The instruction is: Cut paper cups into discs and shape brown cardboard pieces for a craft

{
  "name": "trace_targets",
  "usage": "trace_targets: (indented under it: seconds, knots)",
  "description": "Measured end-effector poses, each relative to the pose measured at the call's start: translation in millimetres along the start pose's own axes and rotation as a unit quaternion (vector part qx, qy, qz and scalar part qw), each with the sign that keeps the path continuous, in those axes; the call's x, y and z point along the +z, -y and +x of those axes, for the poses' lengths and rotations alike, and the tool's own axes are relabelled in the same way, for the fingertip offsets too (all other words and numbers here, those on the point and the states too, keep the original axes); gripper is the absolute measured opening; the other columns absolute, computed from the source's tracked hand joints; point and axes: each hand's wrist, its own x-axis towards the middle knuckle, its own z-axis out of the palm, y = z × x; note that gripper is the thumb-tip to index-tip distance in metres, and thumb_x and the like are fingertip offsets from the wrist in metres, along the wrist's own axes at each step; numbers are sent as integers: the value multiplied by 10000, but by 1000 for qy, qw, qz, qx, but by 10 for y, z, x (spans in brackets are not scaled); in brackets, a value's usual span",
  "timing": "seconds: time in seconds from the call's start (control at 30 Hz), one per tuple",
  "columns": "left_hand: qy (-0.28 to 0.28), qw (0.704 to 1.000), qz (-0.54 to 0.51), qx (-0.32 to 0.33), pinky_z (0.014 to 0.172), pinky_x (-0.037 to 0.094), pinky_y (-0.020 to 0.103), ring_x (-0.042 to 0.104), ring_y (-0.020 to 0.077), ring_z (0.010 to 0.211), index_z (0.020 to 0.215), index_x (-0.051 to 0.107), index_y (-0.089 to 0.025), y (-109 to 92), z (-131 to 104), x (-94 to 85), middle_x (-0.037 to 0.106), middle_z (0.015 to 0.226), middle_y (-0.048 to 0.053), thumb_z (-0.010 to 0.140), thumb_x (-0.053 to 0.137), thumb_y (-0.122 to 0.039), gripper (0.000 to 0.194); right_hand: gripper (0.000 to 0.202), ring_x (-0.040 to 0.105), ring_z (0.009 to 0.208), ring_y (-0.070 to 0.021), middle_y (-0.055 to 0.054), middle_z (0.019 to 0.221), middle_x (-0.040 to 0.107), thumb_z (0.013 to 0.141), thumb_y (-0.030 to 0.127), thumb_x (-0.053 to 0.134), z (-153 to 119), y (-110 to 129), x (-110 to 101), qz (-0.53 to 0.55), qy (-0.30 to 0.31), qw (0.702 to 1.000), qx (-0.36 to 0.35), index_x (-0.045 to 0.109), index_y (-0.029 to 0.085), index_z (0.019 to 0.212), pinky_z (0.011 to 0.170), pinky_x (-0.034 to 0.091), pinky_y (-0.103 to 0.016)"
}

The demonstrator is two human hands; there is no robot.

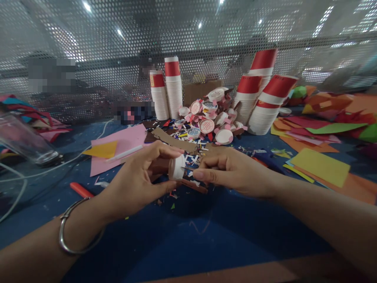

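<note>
My left hand (pixel 138 177), with a silver bangle at the wrist, grips a short white paper cup base (pixel 177 168) between thumb and fingers. The piece is tipped on its side, and a strip of brown paper (pixel 193 185) sticks out below it. My right hand (pixel 224 171) is closed in a pinch just right of the cup base. A thin pointed thing (pixel 187 168) reaches from its fingertips to the white wall; its kind is too small to tell. Coloured paper scraps (pixel 193 159) lie on the blue table (pixel 188 232) behind and below my hands.
Beyond my hands sits a heap of decorated cup bases (pixel 206 126), flanked by stacked red-and-white paper cups (pixel 172 86). Coloured paper sheets (pixel 321 167) lie to the right. On the left are pink paper (pixel 129 137), a red-handled tool (pixel 81 190), a glass (pixel 29 137) and a white cable (pixel 70 167).
</note>
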Motion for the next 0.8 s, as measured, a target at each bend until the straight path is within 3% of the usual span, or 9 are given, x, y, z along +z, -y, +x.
trace_targets:
  seconds: [0.37,0.8]
  knots:
    - [-29,999,41,10,769,683,285,756,221,1032,1135,634,-269,-16,-14,-1,716,1169,28,807,800,-113,400,528,493,669,-128,-29,747,634,947,628,589,2,22,14,13,4,1000,8,654,152,728,591,316,-276]
    - [-43,996,71,25,850,685,348,735,263,1101,1105,644,-256,-40,0,1,717,1212,55,803,803,-155,356,559,405,601,-111,4,654,533,921,665,602,1,-1,16,5,-8,1000,9,619,157,690,562,274,-280]
